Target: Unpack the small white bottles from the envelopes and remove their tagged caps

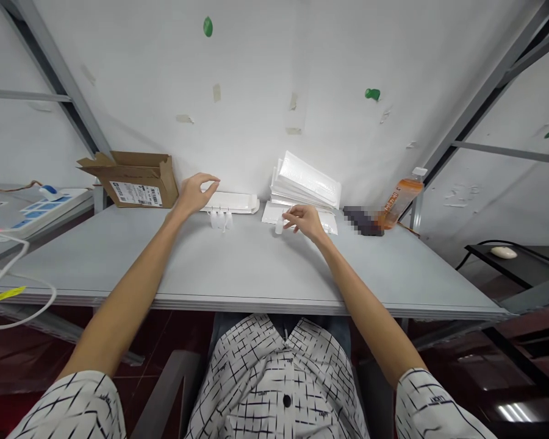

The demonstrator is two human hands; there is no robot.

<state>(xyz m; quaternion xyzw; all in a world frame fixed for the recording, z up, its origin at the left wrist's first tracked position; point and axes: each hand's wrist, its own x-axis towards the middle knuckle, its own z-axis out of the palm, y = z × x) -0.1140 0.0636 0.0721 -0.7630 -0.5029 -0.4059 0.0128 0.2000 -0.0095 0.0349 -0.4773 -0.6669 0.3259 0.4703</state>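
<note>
My left hand (196,193) is raised at the back left of the table, its thumb and fingertips drawn together. Whatever may be between them is too small to make out. Just below and right of it is a row of several small translucent white pieces (222,220) with thin dark tips, by a long white packet (233,202). In front of a stack of white padded envelopes (307,178), the fingers of my right hand (305,221) pinch a small translucent white piece (279,227). A flat white envelope (328,223) lies partly behind that hand.
An opened cardboard box (139,177) with a label stands at the back left. A bottle of orange drink (400,200) leans at the right, beside a blurred dark object (362,220). Left of the table are a power strip (50,207) and white cable (22,277).
</note>
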